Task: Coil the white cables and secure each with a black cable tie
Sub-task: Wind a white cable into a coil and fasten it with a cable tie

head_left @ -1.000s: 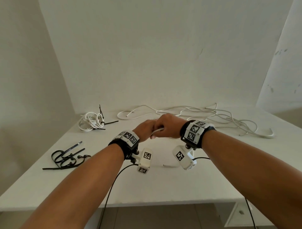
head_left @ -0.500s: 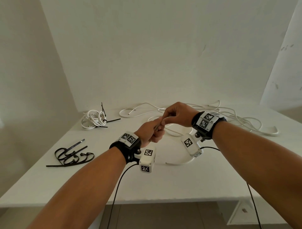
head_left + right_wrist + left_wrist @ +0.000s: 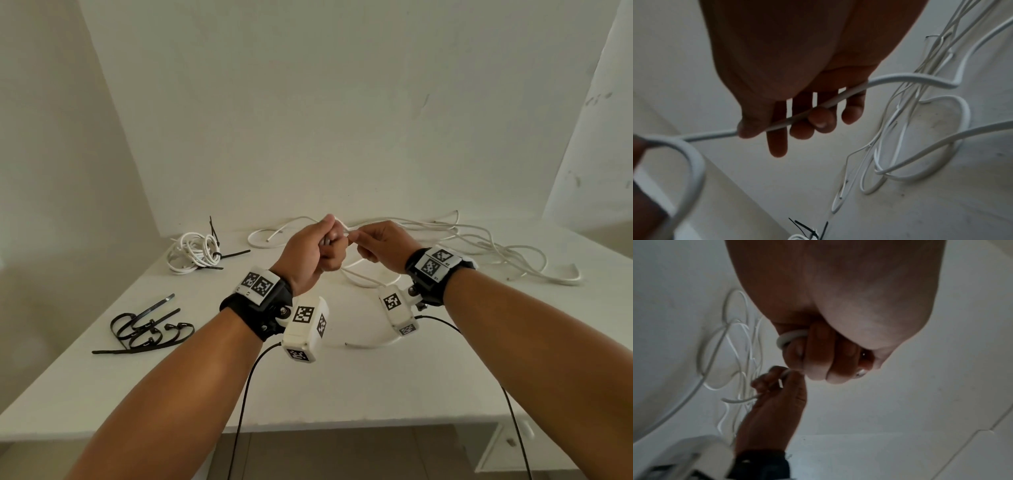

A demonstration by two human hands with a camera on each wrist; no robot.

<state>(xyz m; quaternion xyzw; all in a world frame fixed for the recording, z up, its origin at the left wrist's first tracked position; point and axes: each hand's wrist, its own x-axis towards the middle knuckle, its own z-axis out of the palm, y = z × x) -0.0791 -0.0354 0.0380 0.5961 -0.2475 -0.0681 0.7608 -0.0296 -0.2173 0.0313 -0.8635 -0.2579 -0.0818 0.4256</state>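
Observation:
Above the middle of the white table (image 3: 342,387) my left hand (image 3: 313,251) is fisted around a small loop of a thick white cable (image 3: 786,338). Just to its right, my right hand (image 3: 380,245) pinches the same white cable (image 3: 807,112) between thumb and fingers; the run passes across its fingers (image 3: 822,120). From the hands the cable drops to the table and ends near the front (image 3: 363,345). Loose white cables (image 3: 479,250) lie tangled at the back right. A coiled cable bundle (image 3: 195,251) with black ties sits back left. Spare black cable ties (image 3: 145,330) lie at the left.
A pale wall stands right behind the table, and a side wall closes in on the left. Black wrist-camera leads (image 3: 246,394) hang off the table's front edge. A white cabinet (image 3: 510,445) shows below at the right.
Both hands have risen from near the table and moved toward the back. The left hand has lifted higher with the loop, and the right hand has shifted along the cable.

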